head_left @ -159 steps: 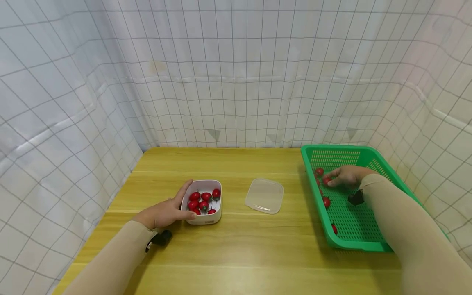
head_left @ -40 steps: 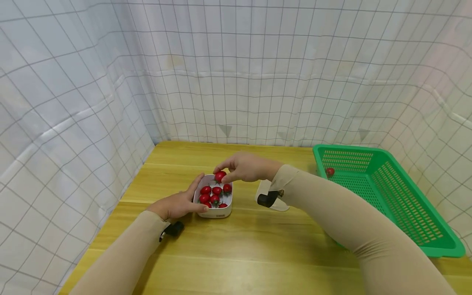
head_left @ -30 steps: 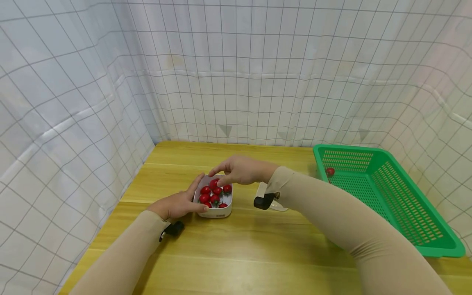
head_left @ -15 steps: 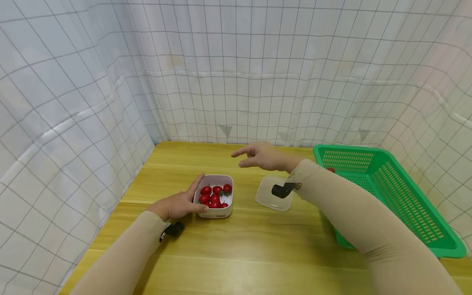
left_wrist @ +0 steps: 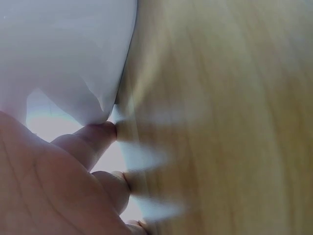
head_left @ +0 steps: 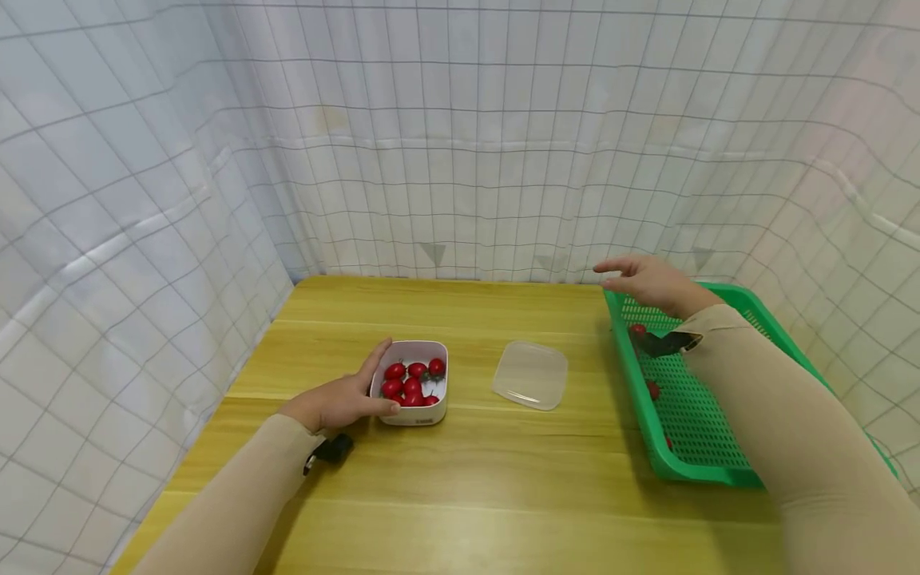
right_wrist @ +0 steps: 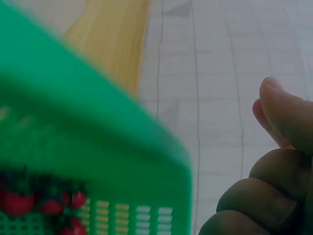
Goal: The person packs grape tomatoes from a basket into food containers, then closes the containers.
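In the head view, my left hand [head_left: 336, 402] holds a small white square container [head_left: 440, 399] by its left side, thumb along the front and index finger at the back. Red cherry tomatoes [head_left: 412, 386] lie inside it. The left wrist view shows fingers [left_wrist: 93, 139] reaching against the white wall [left_wrist: 63, 44], low over the wood. My right hand [head_left: 656, 283] is raised above the far left corner of a green plastic basket [head_left: 650, 423], fingers apart, holding nothing. Several tomatoes [right_wrist: 17, 203] show in the basket in the right wrist view.
A translucent square lid [head_left: 530, 375] lies flat on the wooden table [head_left: 474, 495] between container and basket. White gridded curtains [head_left: 460, 160] enclose the table at the back and both sides. The basket's walls rise around its tomatoes.
My right hand brought a cherry tomato to the container, let it go inside, then moved right to above the basket. My left hand stayed at the container.
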`<action>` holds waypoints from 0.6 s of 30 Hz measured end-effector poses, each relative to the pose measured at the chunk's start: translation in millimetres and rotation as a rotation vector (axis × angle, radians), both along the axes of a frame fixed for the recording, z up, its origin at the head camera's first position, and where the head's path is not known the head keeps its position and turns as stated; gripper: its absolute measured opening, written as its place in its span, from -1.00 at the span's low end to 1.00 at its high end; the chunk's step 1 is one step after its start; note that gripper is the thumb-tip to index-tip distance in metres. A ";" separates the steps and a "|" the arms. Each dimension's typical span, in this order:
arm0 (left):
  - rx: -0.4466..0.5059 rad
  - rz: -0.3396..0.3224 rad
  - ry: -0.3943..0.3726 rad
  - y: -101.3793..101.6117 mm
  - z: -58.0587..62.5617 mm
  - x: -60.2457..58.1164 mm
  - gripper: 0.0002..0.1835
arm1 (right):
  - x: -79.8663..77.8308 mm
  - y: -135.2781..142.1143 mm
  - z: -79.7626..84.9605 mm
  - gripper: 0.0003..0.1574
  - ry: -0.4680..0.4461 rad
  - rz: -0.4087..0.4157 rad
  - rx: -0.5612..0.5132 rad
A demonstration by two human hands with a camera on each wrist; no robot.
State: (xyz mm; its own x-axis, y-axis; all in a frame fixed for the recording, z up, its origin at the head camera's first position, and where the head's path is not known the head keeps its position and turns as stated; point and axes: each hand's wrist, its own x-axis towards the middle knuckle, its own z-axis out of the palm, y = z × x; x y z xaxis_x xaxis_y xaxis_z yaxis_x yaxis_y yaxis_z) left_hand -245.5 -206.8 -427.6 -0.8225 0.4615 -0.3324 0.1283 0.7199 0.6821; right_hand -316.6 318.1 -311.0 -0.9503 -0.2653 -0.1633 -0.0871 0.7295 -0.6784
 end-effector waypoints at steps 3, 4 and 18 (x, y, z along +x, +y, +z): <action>0.002 0.001 0.000 0.0 1.0 0.1 0.29 | 2.1 30.9 -10.4 -0.33 -0.031 -0.024 0.063; 0.002 0.001 0.000 0.0 1.2 0.1 0.30 | 2.5 39.6 -15.1 -0.32 -0.043 -0.026 0.083; -0.002 0.006 0.010 1.4 1.1 0.6 0.31 | -4.1 85.7 -70.9 -0.33 -0.143 0.064 0.209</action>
State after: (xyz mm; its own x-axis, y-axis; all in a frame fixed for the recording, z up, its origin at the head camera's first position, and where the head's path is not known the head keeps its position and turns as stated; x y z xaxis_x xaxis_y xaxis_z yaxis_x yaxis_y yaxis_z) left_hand -244.9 -205.4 -426.5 -0.8285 0.4561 -0.3249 0.1313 0.7222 0.6791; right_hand -320.7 403.9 -381.8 -0.8962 -0.2702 -0.3520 -0.0514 0.8511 -0.5224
